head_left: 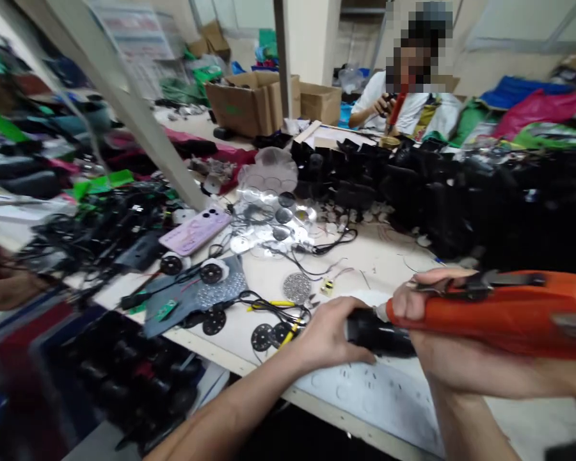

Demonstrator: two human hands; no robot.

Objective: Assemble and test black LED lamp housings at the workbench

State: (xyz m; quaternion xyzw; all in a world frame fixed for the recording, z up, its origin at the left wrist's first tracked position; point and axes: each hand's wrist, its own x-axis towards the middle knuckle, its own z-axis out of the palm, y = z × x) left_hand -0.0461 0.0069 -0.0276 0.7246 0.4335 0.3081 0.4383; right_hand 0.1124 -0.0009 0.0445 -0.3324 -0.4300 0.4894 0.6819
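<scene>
My right hand (pixel 454 358) is wrapped round an orange electric screwdriver (pixel 499 314) that lies almost level, its tip pointing left. My left hand (pixel 329 336) is closed on a black cylindrical part (pixel 377 333) at the screwdriver's tip, just above the pale workbench (pixel 388 256). Both hands hover near the bench's front edge. Loose black discs (pixel 214 321) and thin wires with yellow ends (pixel 273 306) lie left of my left hand.
A lilac phone (pixel 195 232) lies on the bench beside clear plastic lenses (pixel 269 169). A heap of black housings (pixel 484 198) fills the right back. A tilted metal post (pixel 134 109) crosses the left. Cardboard boxes (pixel 249 99) stand behind. A seated person (pixel 403 102) works opposite.
</scene>
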